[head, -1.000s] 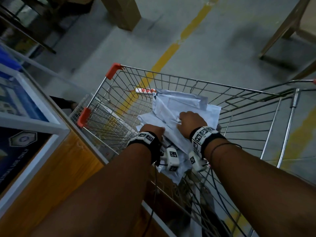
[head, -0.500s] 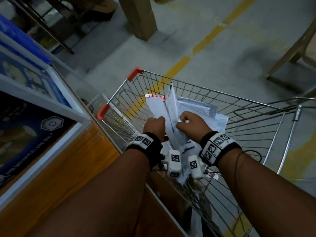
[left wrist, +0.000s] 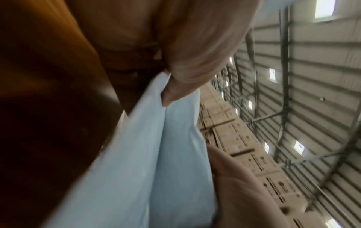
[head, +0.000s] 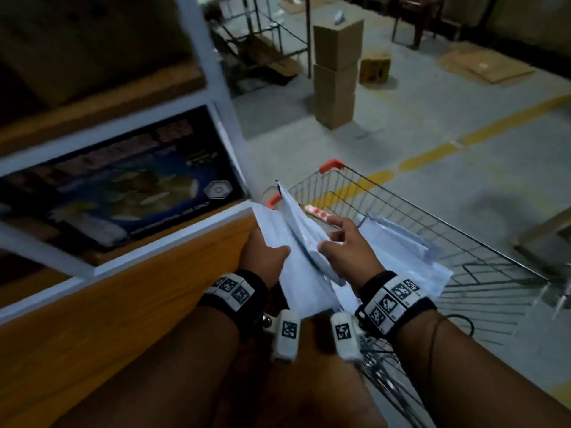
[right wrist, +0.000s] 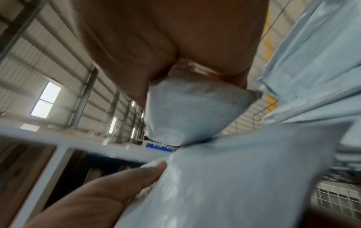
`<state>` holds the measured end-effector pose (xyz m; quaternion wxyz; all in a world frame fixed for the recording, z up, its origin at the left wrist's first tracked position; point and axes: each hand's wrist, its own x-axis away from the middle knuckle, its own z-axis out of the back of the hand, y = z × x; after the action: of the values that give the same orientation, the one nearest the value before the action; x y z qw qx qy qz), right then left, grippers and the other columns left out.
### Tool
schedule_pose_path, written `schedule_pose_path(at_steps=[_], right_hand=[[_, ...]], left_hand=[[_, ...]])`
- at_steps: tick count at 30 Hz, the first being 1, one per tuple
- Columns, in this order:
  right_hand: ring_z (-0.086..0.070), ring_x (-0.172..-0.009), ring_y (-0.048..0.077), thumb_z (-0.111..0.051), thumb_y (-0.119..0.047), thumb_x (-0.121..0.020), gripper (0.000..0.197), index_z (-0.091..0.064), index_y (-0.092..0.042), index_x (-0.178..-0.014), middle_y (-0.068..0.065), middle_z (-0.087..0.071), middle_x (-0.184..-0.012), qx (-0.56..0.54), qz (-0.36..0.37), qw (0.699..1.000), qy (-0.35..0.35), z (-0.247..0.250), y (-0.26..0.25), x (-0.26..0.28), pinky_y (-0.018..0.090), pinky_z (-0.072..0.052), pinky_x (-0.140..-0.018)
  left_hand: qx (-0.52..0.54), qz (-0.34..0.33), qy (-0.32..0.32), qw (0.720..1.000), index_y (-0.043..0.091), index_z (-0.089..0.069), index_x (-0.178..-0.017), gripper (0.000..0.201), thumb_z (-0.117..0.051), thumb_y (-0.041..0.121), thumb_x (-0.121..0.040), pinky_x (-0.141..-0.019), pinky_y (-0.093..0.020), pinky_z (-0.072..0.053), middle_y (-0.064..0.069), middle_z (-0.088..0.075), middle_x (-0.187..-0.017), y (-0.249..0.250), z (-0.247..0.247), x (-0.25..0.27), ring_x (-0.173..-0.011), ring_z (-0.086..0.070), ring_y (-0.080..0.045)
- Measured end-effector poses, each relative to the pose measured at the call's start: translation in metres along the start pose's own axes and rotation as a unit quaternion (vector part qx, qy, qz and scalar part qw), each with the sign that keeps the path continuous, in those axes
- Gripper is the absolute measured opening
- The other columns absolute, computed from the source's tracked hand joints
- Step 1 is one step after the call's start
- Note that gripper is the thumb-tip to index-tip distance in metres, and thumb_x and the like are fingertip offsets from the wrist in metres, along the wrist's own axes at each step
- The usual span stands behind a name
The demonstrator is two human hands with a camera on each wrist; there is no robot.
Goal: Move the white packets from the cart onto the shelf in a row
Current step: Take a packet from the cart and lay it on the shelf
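Both hands hold up a small bunch of white packets (head: 301,242) over the near left corner of the wire cart (head: 401,199), beside the shelf's white frame (head: 173,239). My left hand (head: 273,251) grips the packets from the left, its thumb on the front. On the right edge, my right hand (head: 327,234) pinches them between thumb and fingers. More white packets (head: 398,245) lie in the cart. In the left wrist view a packet (left wrist: 156,154) is pinched; the right wrist view shows a gripped packet (right wrist: 191,111).
The shelf has an orange wooden board (head: 123,304) and a blue printed box (head: 123,186) on the level above. A red-dotted strip (head: 318,211) lies in the cart. Stacked cardboard boxes (head: 336,72) stand on the floor beyond, by a yellow line (head: 432,152).
Both hands have lifted the packets up out of the cart's pile and carried them left toward the shelf. My view has risen to take in the shelf.
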<state>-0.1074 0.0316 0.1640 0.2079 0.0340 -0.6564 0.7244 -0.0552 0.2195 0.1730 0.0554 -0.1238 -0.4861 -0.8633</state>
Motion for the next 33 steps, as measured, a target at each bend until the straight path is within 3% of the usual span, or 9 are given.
schedule_pose_path(at_steps=[3, 6, 10, 12, 14, 16, 18, 24, 33], right_hand=[[-0.066, -0.097, 0.025, -0.067, -0.027, -0.072, 0.068, -0.053, -0.037, -0.138, 0.004, -0.063, -0.116, 0.134, 0.028, 0.990, -0.025, -0.050, -0.012, 0.006, 0.040, -0.059, -0.083], [-0.060, -0.114, 0.032, -0.072, -0.030, -0.075, 0.066, -0.053, -0.035, -0.139, 0.009, -0.052, -0.133, 0.272, 0.069, 0.959, -0.040, -0.099, -0.014, 0.011, 0.045, -0.053, -0.101], [-0.055, -0.114, 0.041, -0.067, -0.034, -0.082, 0.055, -0.052, -0.032, -0.136, 0.011, -0.042, -0.127, 0.433, 0.145, 0.888, -0.055, -0.146, -0.013, 0.027, 0.046, -0.052, -0.099], [-0.052, -0.112, 0.040, -0.064, -0.040, -0.081, 0.050, -0.052, -0.031, -0.128, 0.011, -0.041, -0.122, 0.492, 0.183, 0.849, -0.055, -0.156, -0.008, 0.037, 0.046, -0.055, -0.091], [-0.048, -0.119, 0.040, -0.060, -0.051, -0.080, 0.057, -0.049, -0.032, -0.133, 0.013, -0.041, -0.133, 0.550, 0.223, 0.803, -0.050, -0.157, 0.000, 0.041, 0.048, -0.056, -0.088], [-0.036, -0.141, 0.045, -0.056, -0.058, -0.084, 0.075, -0.037, -0.031, -0.151, 0.017, -0.029, -0.160, 0.608, 0.259, 0.747, -0.072, -0.154, 0.009, 0.039, 0.054, -0.050, -0.104], [-0.013, -0.158, 0.043, -0.053, -0.058, -0.091, 0.085, -0.021, -0.027, -0.163, 0.013, -0.007, -0.174, 0.633, 0.276, 0.715, -0.111, -0.153, 0.019, 0.031, 0.059, -0.034, -0.120], [0.013, -0.159, 0.044, -0.044, -0.041, -0.104, 0.077, -0.005, -0.021, -0.168, 0.013, 0.010, -0.175, 0.618, 0.232, 0.737, -0.147, -0.158, 0.025, 0.017, 0.059, -0.014, -0.129], [0.000, -0.159, 0.046, -0.050, -0.038, -0.099, 0.079, -0.005, -0.035, -0.165, 0.004, 0.012, -0.176, 0.580, 0.157, 0.788, -0.133, -0.162, 0.010, 0.002, 0.063, -0.016, -0.126]], left_hand=[[-0.013, 0.002, 0.047, 0.999, 0.015, -0.057, -0.134, 0.056, -0.078, 0.012, -0.081, -0.092, -0.030, -0.049, 0.007, -0.063, -0.126, -0.030, 0.062, 0.008, -0.114, -0.059, -0.013], [-0.010, 0.038, 0.075, 0.996, 0.013, -0.057, -0.137, 0.060, -0.079, 0.011, -0.081, -0.093, -0.028, -0.048, -0.002, -0.065, -0.131, -0.067, 0.103, 0.012, -0.121, -0.062, -0.021], [-0.022, 0.078, 0.119, 0.990, 0.014, -0.047, -0.141, 0.077, -0.084, 0.027, -0.075, -0.099, -0.035, -0.052, -0.006, -0.062, -0.135, -0.103, 0.126, 0.022, -0.123, -0.061, -0.028], [-0.164, 0.052, 0.150, 0.974, 0.013, -0.038, -0.146, 0.086, -0.075, 0.048, -0.077, -0.105, -0.044, -0.049, -0.012, -0.052, -0.142, -0.114, 0.129, 0.030, -0.128, -0.053, -0.034], [-0.337, -0.027, 0.126, 0.933, 0.016, -0.035, -0.151, 0.085, -0.061, 0.060, -0.083, -0.110, -0.049, -0.042, -0.017, -0.039, -0.150, -0.119, 0.129, 0.043, -0.134, -0.041, -0.039], [-0.435, -0.109, 0.025, 0.894, 0.022, -0.030, -0.156, 0.085, -0.051, 0.067, -0.088, -0.117, -0.051, -0.033, -0.018, -0.019, -0.164, -0.122, 0.125, 0.054, -0.145, -0.025, -0.041], [-0.484, -0.123, -0.073, 0.863, 0.030, -0.016, -0.161, 0.090, -0.043, 0.075, -0.088, -0.123, -0.056, -0.021, -0.010, 0.003, -0.171, -0.126, 0.116, 0.061, -0.155, -0.006, -0.036], [-0.501, -0.090, -0.117, 0.852, 0.039, 0.012, -0.159, 0.095, -0.025, 0.086, -0.085, -0.125, -0.056, -0.006, -0.001, 0.023, -0.169, -0.139, 0.104, 0.044, -0.157, 0.013, -0.027], [-0.533, -0.105, -0.188, 0.818, 0.044, 0.018, -0.158, 0.102, -0.037, 0.087, -0.084, -0.126, -0.054, -0.004, -0.002, 0.031, -0.166, -0.130, 0.130, 0.005, -0.156, 0.020, -0.026]])
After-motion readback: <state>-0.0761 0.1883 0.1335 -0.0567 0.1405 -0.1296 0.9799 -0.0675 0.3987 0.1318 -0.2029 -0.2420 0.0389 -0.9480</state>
